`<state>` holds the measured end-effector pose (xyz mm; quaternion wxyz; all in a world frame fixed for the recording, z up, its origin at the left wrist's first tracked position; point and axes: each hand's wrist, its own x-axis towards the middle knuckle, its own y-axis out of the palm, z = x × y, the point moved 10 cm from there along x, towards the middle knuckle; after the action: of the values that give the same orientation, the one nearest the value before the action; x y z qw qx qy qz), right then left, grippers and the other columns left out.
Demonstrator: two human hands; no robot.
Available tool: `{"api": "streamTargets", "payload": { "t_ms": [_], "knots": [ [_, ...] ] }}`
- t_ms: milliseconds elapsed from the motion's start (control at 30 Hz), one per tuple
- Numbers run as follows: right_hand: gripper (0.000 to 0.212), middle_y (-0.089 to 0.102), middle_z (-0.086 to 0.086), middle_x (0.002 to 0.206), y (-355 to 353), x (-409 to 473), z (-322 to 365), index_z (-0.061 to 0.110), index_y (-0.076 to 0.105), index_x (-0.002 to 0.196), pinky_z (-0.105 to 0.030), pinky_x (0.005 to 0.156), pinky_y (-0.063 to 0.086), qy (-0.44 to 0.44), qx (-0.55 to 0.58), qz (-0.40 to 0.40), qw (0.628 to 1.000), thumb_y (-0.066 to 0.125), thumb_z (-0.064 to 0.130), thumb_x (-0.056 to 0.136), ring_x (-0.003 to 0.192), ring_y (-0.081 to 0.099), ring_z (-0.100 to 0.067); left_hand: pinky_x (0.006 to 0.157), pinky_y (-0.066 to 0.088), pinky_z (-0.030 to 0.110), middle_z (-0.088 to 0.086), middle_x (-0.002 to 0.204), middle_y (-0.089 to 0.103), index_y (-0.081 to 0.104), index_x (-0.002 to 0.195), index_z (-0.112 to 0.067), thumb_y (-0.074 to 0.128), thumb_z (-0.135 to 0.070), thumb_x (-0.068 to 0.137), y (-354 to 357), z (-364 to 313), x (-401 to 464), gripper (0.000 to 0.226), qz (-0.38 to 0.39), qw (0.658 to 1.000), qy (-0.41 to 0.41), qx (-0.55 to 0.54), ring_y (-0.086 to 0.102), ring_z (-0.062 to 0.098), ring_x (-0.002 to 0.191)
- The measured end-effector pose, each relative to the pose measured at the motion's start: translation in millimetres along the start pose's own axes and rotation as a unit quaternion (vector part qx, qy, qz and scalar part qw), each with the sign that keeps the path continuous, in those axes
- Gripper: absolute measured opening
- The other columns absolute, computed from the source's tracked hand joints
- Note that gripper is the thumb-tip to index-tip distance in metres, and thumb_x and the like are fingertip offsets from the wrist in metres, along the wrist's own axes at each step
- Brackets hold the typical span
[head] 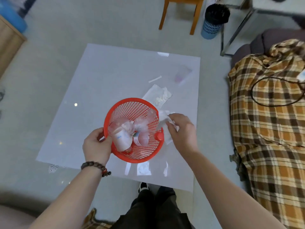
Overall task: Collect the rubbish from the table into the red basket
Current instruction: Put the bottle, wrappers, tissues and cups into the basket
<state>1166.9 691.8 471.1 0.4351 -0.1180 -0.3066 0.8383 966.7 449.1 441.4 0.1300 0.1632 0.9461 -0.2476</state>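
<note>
A red mesh basket [130, 106] stands tilted on the glossy white table [102, 80]. Inside lie a white cup [122, 140], a clear plastic bottle with a red cap [158, 136] and crumpled clear plastic. My left hand [96, 146] grips the basket's near-left rim. My right hand [180, 129] holds a crumpled white tissue [162, 116] right at the basket's right rim. Beyond the basket a flat white wrapper [158, 95], a thin white paper strip [154, 79] and a clear plastic cup [183, 75] lie on the table.
A sofa with a brown plaid cover [270, 113] and a black cable runs along the table's right side. A wooden chair [181, 12] and a blue bin with a black liner [213, 20] stand on the floor beyond the table. My legs are at the near edge.
</note>
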Motion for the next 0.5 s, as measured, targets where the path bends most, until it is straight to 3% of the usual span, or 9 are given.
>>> {"api": "streamTargets", "payload": {
  "t_ms": [233,367,500],
  "knots": [
    [0.024,0.069,-0.008,0.109,24,-4,70,0.007,0.068,0.106,-0.026,0.091,0.042,-0.055,-0.045,0.052,0.996,0.059,0.007,0.084,0.107,0.057,-0.024,0.074,0.059,0.052,-0.007,0.091,0.073,0.069,0.082,-0.032,0.07,-0.028,0.073,25,-33,-25,0.01,0.074,0.997,0.023,-0.018,0.071,0.028,0.085],
    [0.033,0.059,-0.007,0.125,51,-7,55,0.013,0.059,0.12,-0.038,0.091,0.046,-0.02,-0.11,0.169,0.979,0.055,0.014,0.087,0.114,0.052,-0.026,0.071,0.06,0.051,-0.008,0.087,0.074,0.07,0.079,-0.032,0.073,-0.031,0.079,38,-46,-40,0.003,0.089,0.995,0.044,-0.02,0.071,0.026,0.083],
    [0.055,0.045,-0.006,0.14,56,-9,30,0.021,0.041,0.136,-0.043,0.103,0.04,0.002,-0.186,0.263,0.947,0.061,0.032,0.086,0.129,0.039,-0.025,0.073,0.06,0.051,-0.01,0.09,0.072,0.069,0.081,-0.034,0.073,-0.032,0.082,50,-57,-58,0.005,0.078,0.996,0.044,-0.023,0.07,0.026,0.088]
  ]
}}
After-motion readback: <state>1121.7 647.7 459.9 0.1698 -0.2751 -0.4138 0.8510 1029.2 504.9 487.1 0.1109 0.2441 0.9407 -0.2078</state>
